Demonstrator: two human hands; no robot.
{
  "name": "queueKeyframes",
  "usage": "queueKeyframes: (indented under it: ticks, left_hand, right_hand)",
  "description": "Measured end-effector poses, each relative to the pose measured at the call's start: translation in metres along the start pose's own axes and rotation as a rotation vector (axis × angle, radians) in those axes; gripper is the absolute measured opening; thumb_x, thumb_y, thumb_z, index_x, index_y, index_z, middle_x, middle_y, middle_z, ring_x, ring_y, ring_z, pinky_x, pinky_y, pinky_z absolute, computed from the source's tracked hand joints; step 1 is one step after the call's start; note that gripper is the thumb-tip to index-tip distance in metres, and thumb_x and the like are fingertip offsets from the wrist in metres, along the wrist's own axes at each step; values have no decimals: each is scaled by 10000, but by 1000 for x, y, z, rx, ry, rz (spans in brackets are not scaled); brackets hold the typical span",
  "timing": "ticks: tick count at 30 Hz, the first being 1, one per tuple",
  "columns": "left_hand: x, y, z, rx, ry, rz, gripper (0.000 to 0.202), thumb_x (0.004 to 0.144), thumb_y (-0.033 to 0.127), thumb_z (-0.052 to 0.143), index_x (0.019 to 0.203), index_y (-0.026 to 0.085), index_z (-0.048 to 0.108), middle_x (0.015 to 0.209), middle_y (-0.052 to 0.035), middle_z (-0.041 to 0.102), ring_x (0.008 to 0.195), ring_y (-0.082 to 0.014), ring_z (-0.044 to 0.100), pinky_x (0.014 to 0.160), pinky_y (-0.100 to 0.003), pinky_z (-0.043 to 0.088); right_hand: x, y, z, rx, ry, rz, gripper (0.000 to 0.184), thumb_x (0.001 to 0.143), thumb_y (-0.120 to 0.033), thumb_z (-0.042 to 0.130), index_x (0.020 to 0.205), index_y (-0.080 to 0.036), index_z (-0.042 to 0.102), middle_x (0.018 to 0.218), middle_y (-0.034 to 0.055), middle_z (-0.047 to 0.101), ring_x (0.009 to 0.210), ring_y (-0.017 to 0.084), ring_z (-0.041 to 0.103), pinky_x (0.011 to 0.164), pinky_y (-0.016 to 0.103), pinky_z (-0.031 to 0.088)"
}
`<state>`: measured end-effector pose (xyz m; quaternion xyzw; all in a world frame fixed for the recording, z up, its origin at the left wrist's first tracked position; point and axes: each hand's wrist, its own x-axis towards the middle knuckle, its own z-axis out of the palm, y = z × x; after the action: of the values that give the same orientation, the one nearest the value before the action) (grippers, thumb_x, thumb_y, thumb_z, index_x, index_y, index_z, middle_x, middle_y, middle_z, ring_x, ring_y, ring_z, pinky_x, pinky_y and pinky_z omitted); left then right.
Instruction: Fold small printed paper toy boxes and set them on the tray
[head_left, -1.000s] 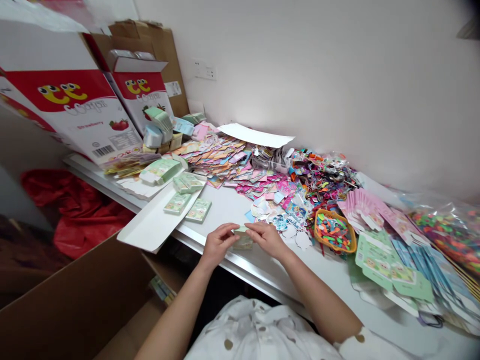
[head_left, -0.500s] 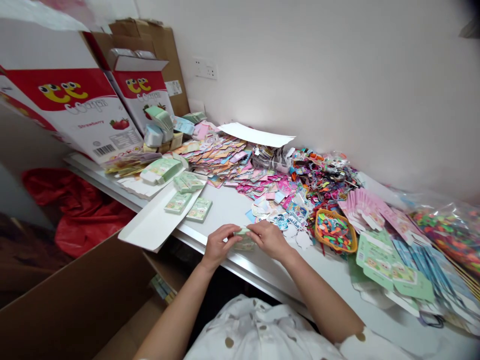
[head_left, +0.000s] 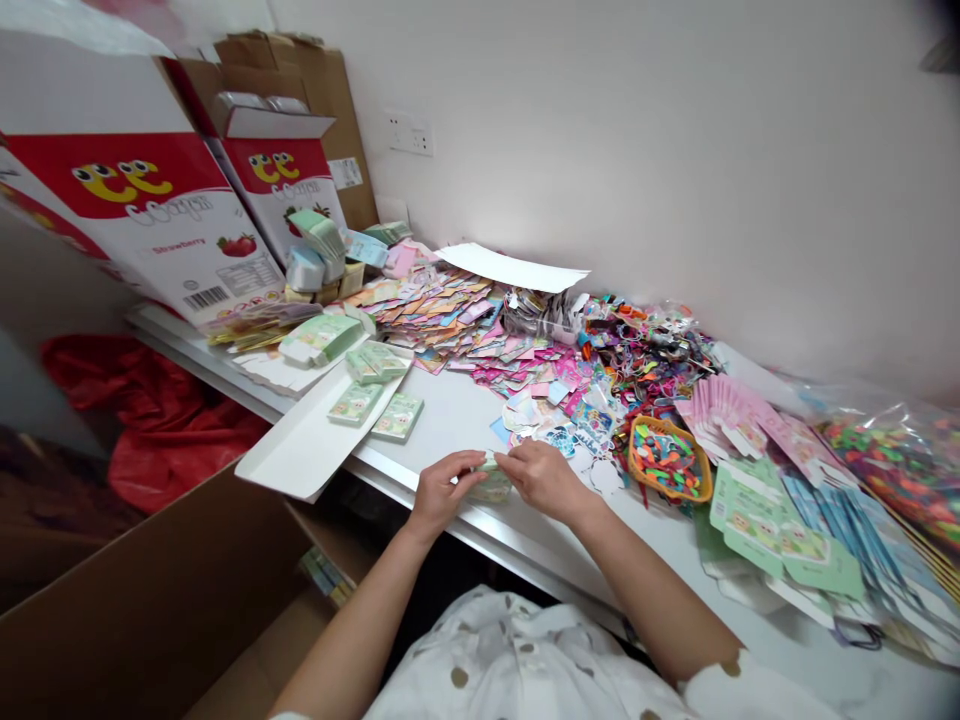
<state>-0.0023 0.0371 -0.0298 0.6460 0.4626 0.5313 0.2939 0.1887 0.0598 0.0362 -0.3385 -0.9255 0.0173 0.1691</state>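
A small pale green box point(head_left: 493, 480) sits at the near edge of the white table point(head_left: 457, 410), held between both my hands. My left hand point(head_left: 442, 492) grips its left side with curled fingers. My right hand point(head_left: 546, 478) pinches its right end and top. Two more small green boxes point(head_left: 379, 410) lie on a white cardboard tray point(head_left: 300, 450) to the left, with further green boxes point(head_left: 375, 364) behind them.
Colourful stickers and cards point(head_left: 480, 330) cover the table's middle. A small orange basket point(head_left: 667, 462) of bright pieces stands right of my hands, beside flat green cartons point(head_left: 780, 540) and pink ones point(head_left: 739, 415). Red-and-white cartons point(head_left: 150, 200) stand at the left. An open brown box point(head_left: 165, 600) sits below.
My hands have kept hold of the small green box and turned it slightly; the fingers have shifted on it. The view has drifted a little.
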Motion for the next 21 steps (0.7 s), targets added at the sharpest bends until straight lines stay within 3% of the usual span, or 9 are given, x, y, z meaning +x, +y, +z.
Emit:
queueKeyframes:
  ticks: [5, 10, 13, 17, 21]
  left_hand:
    - [-1, -3, 0, 24, -46, 43, 190, 786, 319, 623, 925, 213, 697, 972, -69, 704, 957, -193, 637, 883, -363, 510]
    - [1, 3, -4, 17, -146, 15, 258, 790, 313, 616, 1021, 211, 670, 1043, -84, 680, 891, -176, 644, 756, -294, 538]
    - [1, 3, -4, 15, -145, -5, 267, 787, 315, 620, 1029, 214, 668, 1047, -78, 679, 869, -171, 646, 745, -289, 536]
    - [-4, -1, 0, -1, -117, -5, 246, 792, 316, 608, 1005, 216, 677, 1045, -81, 678, 1005, -202, 612, 839, -338, 520]
    - [-7, -2, 2, -42, -99, -6, 199, 809, 302, 581, 944, 197, 683, 1032, -95, 672, 998, -198, 610, 832, -334, 516]
  right_hand:
    - [-4, -1, 12, 29, 113, 62, 236, 909, -292, 467, 1014, -238, 671, 740, 55, 609, 722, 164, 493, 684, 292, 314]
    - [-5, -3, 16, -54, 129, 48, 249, 916, -255, 442, 996, -210, 673, 673, 51, 583, 707, 166, 477, 673, 310, 287]
    - [-6, -2, 16, -101, 122, -11, 256, 917, -219, 426, 1042, -179, 645, 674, 57, 590, 687, 171, 477, 686, 328, 301]
    - [-10, -2, 14, -42, 87, -55, 286, 920, -209, 405, 1130, -157, 591, 797, 89, 620, 752, 188, 515, 759, 357, 355]
    - [-20, 2, 20, 147, 125, -45, 322, 910, -270, 448, 1208, -193, 543, 1005, 119, 621, 901, 205, 547, 795, 352, 428]
